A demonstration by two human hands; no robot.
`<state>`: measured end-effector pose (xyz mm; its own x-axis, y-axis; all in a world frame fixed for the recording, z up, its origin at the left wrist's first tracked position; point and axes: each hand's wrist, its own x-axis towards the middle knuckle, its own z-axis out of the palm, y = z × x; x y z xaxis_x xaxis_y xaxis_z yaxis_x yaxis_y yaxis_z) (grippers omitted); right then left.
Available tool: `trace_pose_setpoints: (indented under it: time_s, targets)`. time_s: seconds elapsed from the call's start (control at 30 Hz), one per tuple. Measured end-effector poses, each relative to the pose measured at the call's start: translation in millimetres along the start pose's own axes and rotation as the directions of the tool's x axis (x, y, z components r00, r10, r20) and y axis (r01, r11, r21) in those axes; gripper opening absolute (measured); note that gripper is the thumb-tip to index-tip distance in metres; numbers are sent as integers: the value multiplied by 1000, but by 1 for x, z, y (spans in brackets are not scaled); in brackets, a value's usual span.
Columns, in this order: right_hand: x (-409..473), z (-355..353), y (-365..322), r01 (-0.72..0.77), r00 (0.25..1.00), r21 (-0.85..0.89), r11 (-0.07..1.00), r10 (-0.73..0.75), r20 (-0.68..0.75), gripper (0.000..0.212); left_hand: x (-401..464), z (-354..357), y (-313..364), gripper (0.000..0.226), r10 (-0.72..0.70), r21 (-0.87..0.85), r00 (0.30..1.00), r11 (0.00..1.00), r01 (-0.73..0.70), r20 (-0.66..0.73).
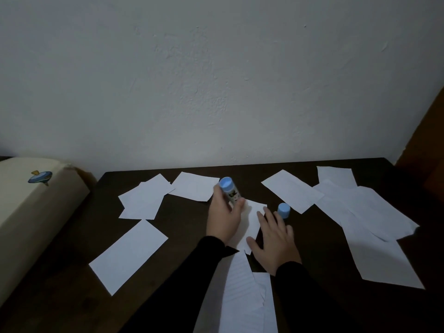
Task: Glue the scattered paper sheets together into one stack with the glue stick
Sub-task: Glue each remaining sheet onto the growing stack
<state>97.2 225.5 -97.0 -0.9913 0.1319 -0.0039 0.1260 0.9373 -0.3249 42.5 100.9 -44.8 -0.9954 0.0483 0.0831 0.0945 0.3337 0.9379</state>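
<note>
Paper stack (245,306) nearest; left-hand fingers (236,205) grip glue stick (229,191).

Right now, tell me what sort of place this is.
Probably a room at home: a dark wooden table against a plain white wall, scattered paper sheets, and a cream cushion beside it.

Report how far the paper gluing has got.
Done: the cap is off, standing on the table. In hand: the left hand holds the glue stick against the centre sheet, which the right hand presses flat. Left: most sheets, like the left one, lie scattered.
</note>
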Motion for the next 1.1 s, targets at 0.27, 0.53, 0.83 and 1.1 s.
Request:
trace_pose_setpoints:
  time_s: [0.27,0.53,0.83,1.1]
  targets:
    - [-2,-2,-2,2,999,29,1000,-1,-32,68,22,42,10,55,73,137,988,986,-92,135]
    - [-4,-6,-2,-2,1000,36,999,2,-14,67,31,48,0,56,129,241,972,954,-176,197]
    - [-3,-10,-3,-14,999,20,1000,13,44,70,51,24,-13,58,125,418,989,897,-145,75]
    - [-4,-9,-3,-23,999,18,1000,22,25,69,53,7,-6,73,10,121,995,993,1,-95]
